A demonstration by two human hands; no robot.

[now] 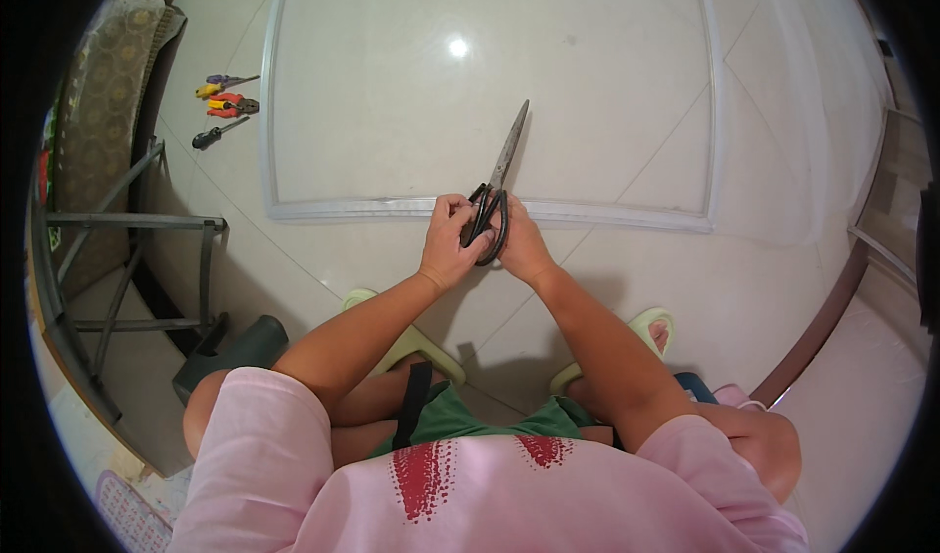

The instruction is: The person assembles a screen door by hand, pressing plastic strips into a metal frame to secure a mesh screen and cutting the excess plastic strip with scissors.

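A pair of large scissors (509,151) with black looped handles and worn grey blades is held in front of me. Its blades are together and point away, slightly to the right. My left hand (450,244) is closed about the left side of the handles. On the other side, my right hand (521,238) has its fingers wrapped round the right handle loop, partly hidden behind it. Just beyond both hands lies a light-grey rectangular frame (627,215) on the floor, and the scissor blades reach over its near edge. Pale sheer mesh (793,161) spreads past the frame's right side.
At the left lie a yellow and purple screwdriver (220,85), red and yellow pliers (233,106) and a black screwdriver (208,139). A grey metal folding stand (137,222) is nearer on that side. Furniture with a brown edge (818,323) stands on the right.
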